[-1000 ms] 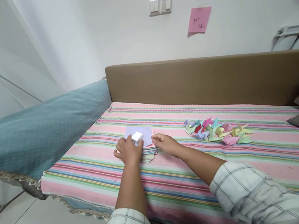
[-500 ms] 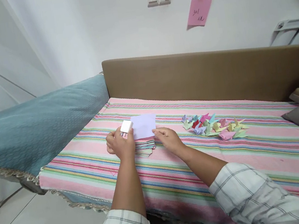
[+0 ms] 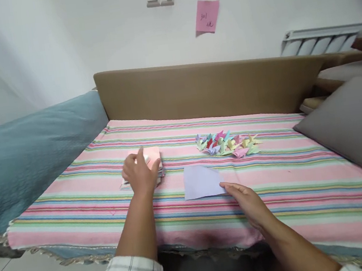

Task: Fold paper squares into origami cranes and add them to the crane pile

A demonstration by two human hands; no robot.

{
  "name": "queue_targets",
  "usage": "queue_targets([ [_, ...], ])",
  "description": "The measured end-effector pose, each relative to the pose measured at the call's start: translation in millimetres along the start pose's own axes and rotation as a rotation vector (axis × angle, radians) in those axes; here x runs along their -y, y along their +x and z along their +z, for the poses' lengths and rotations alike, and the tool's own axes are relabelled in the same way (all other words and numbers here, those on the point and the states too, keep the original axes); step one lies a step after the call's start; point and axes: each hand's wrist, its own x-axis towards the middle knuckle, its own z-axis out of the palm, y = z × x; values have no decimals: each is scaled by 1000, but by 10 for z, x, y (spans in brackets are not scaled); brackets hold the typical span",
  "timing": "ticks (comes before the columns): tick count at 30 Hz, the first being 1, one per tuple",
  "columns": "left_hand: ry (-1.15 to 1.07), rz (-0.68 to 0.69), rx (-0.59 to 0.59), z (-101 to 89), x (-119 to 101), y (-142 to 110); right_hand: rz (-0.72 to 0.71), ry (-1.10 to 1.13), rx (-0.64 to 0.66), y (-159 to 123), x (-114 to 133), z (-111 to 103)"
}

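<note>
At the left, my left hand [image 3: 139,172] is over a stack of colored paper squares [image 3: 153,152] with a pink sheet on top. Its thumb and forefinger are around a white plug charger [image 3: 146,159], mostly hidden behind the fingers, at the top of the stack. To the right, my right hand [image 3: 246,199] pinches the right edge of a purple paper square [image 3: 201,182] between thumb and fingers. The square lies low over the striped cloth, its far edge slightly bent.
Several folded paper cranes [image 3: 226,145] in mixed colors form a cluster beyond the purple square. A striped cloth [image 3: 92,201] covers the seat, with a brown backrest [image 3: 195,91] behind. A blue-covered armrest [image 3: 40,141] borders the left, and a grey cushion [image 3: 357,124] the right.
The purple square has come off the stack and moved right and nearer in my right hand. My left hand lifted the charger aside, then brought it back over the stack. The view has turned right.
</note>
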Motion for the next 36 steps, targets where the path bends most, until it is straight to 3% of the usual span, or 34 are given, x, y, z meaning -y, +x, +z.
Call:
queue_targets([
  [3, -263, 501, 433, 49, -246, -444, 39, 32, -24, -123, -93, -53],
  [5, -290, 682, 614, 153, -374, -792, 56, 9, -27, -204, -116, -65],
  [9, -129, 717, 595, 405, -496, -1202, 61, -57, -6, -338, -149, -99],
  [13, -41, 768, 588, 543, -505, -1187, -60, -239, 102, -314, -225, -189],
  [19, -204, 920, 680, 490, -499, -1122, -463, -759, -37, 2, -298, -405],
  [26, -197, 933, 726, 417, -460, -1124, -669, -1012, -107, 18, -346, -447],
  [31, -158, 951, 688, 429, -442, -1124, -636, -1061, 129, 45, -413, -423],
  [36, -101, 866, 667, 380, -332, -1066, -593, -959, 184, 192, -488, -611],
])
